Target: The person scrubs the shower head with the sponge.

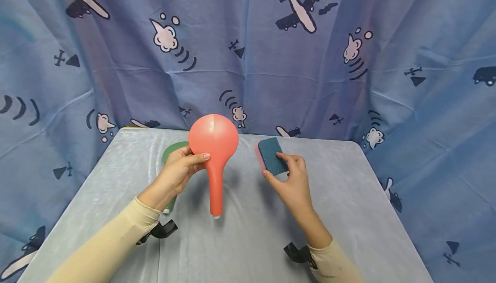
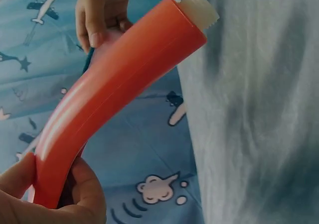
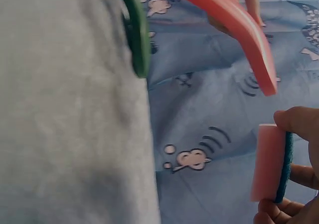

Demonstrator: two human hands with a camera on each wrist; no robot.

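Observation:
My left hand (image 1: pixel 176 173) grips a red hand shower head (image 1: pixel 215 138) where the round head meets the handle. Its smooth back is towards me and the handle points down. In the left wrist view a white threaded end (image 2: pixel 202 12) sticks out of the handle. My right hand (image 1: pixel 296 184) pinches a pink sponge with a dark teal scouring side (image 1: pixel 273 156) between thumb and fingers. Both things are held up above the table, with a gap between them. The shower head's spray face is hidden in the head view.
Behind my left hand, a green shower head (image 1: pixel 169 151) lies on the table, partly hidden. A pale grey cloth covers the table (image 1: pixel 329 188). A blue curtain (image 1: pixel 248 59) printed with planes hangs along its back and sides. Each wrist wears a black strap mount (image 1: pixel 298 253).

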